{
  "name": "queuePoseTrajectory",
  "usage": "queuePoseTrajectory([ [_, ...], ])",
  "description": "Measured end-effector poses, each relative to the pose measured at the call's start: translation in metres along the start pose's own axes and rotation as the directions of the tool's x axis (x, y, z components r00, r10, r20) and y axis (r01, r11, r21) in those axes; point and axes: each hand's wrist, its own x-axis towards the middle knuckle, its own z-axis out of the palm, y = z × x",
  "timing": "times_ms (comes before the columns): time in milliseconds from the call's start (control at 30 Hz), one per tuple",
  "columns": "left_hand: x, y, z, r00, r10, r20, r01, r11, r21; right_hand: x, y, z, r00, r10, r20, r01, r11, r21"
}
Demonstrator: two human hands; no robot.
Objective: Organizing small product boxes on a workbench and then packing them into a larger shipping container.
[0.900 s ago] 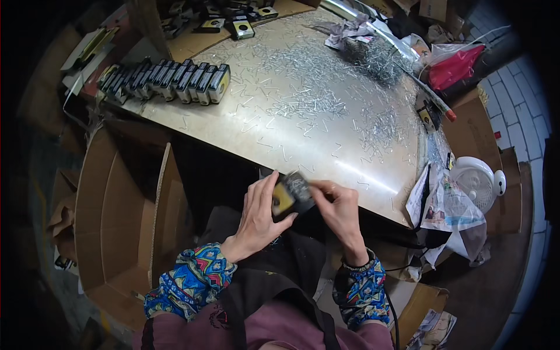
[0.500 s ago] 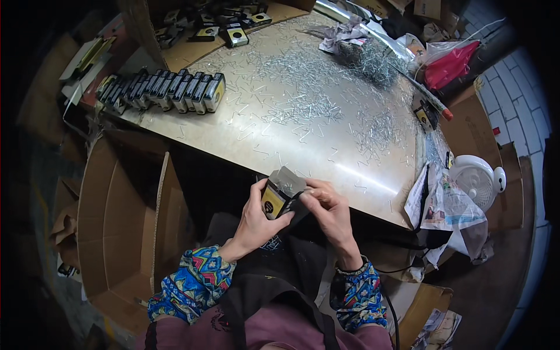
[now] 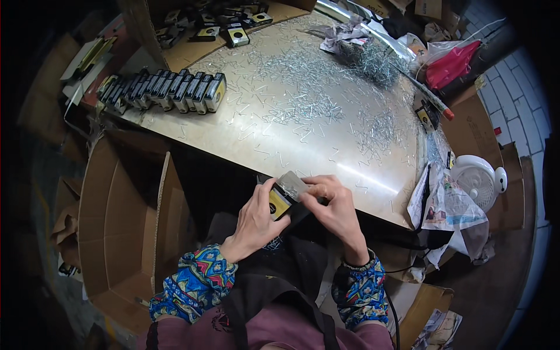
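A small black and yellow cardboard box [image 3: 279, 203] is in my left hand [image 3: 254, 220], gripped between thumb and fingers just off the table's front edge. Its grey top flap [image 3: 293, 182] stands up, and bits of thin metal wire show at the mouth beneath it. My right hand [image 3: 335, 211] has its thumb and bent fingers closed at the flap's right edge. Part of the box is hidden by the fingers. On the table beyond lie many loose bent silvery wire pieces [image 3: 303, 111], heaped thicker toward the back.
At the table's left edge stands a row of similar filled-looking boxes [image 3: 175, 90]. A carton [image 3: 175, 55] with more boxes sits at the back left. One large open carton [image 3: 119, 233] is at my left. A white fan [image 3: 473, 181] and paper sheets [image 3: 449, 213] are at the right.
The box's flap has tipped over toward the mouth. My right hand has shifted slightly, and my left fingers now reach higher along the box's side.
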Motion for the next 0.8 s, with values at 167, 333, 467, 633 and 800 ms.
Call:
queuePoseTrajectory([
  [167, 0.002, -0.001, 0.001, 0.996, 0.040, -0.075, -0.041, 0.999, -0.014, -0.005, 0.016, -0.012, 0.962, 0.261, -0.078, -0.222, 0.918, 0.327],
  [333, 0.004, 0.000, 0.003, 0.984, 0.018, -0.180, -0.036, 0.994, -0.100, -0.007, 0.014, 0.009, 0.876, 0.179, -0.449, -0.187, 0.982, 0.027],
  [467, 0.007, 0.000, 0.004, 0.965, 0.146, -0.217, -0.167, 0.983, -0.080, -0.024, 0.002, 0.025, 0.921, -0.235, -0.309, 0.209, 0.971, -0.116],
  [633, 0.004, -0.004, 0.007, 0.948, 0.248, -0.198, -0.251, 0.968, 0.011, -0.027, 0.003, 0.046, 0.955, -0.174, -0.238, 0.196, 0.978, 0.073],
  [800, 0.002, 0.000, 0.005, 0.975, 0.140, -0.173, -0.141, 0.990, 0.007, -0.029, -0.003, 0.055, 0.970, 0.205, -0.131, -0.092, 0.809, 0.580],
])
